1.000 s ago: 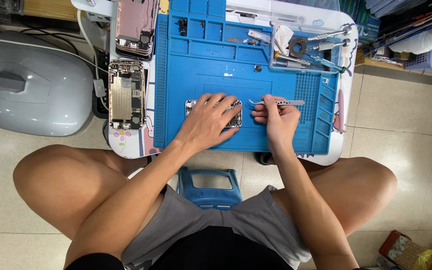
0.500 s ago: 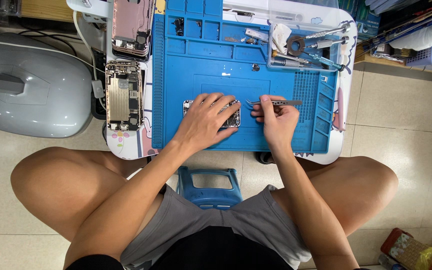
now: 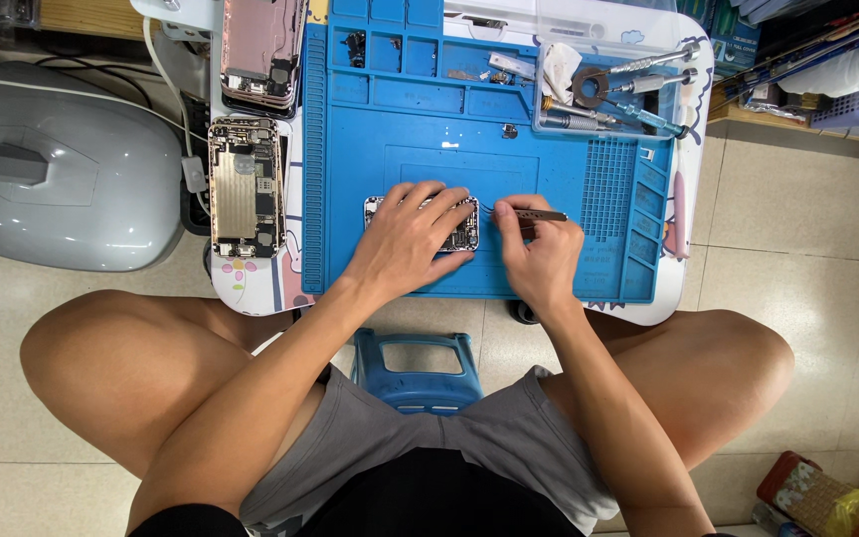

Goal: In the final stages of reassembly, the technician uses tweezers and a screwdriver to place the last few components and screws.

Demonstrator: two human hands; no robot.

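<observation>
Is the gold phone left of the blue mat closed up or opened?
Opened: the gold phone lies flat, its internal boards and metal shields exposed, with no screen covering them.

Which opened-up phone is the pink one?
The upper phone at the table's top edge has the pink shell. The one below it is gold, with its metal insides showing.

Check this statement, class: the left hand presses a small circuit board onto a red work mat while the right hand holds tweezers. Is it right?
Not quite. The head view shows the work mat is blue, not red. The left hand does press the circuit board, and the right hand holds tweezers.
</observation>
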